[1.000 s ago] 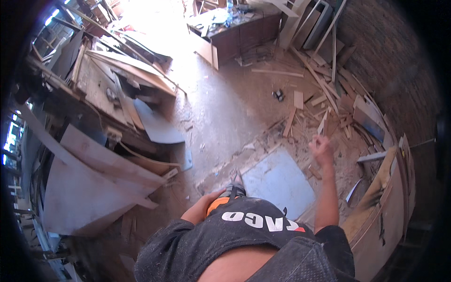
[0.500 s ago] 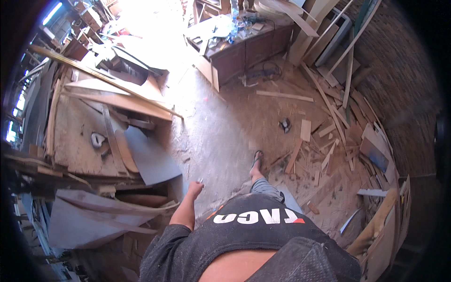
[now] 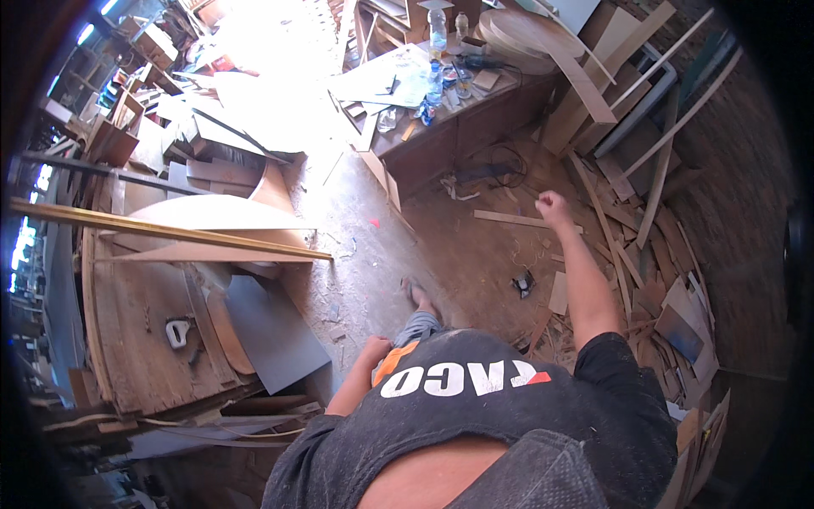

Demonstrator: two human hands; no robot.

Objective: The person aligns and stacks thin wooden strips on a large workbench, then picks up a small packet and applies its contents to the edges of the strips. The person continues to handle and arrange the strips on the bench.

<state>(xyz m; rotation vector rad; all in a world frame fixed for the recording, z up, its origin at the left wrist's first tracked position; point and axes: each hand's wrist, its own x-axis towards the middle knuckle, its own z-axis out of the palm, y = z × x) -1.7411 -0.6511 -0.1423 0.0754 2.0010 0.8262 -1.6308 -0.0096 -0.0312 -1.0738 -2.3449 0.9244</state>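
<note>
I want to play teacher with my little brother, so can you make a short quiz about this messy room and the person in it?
1. Which of the person's hands is stretched farther forward?
A) left
B) right

2. True or false: the tall clear bottle stands on the floor.

3. Fill in the colour: the left hand is beside a patch of clothing that is ____.

Key:
1. B, the right hand.
2. False; it stands on the cluttered table.
3. Orange.

Strip (image 3: pixel 502 218) matt wd, shirt (image 3: pixel 543 424) matt cloth, grey panel (image 3: pixel 273 331) smooth, & btl (image 3: pixel 437 30) glossy plastic.
</note>
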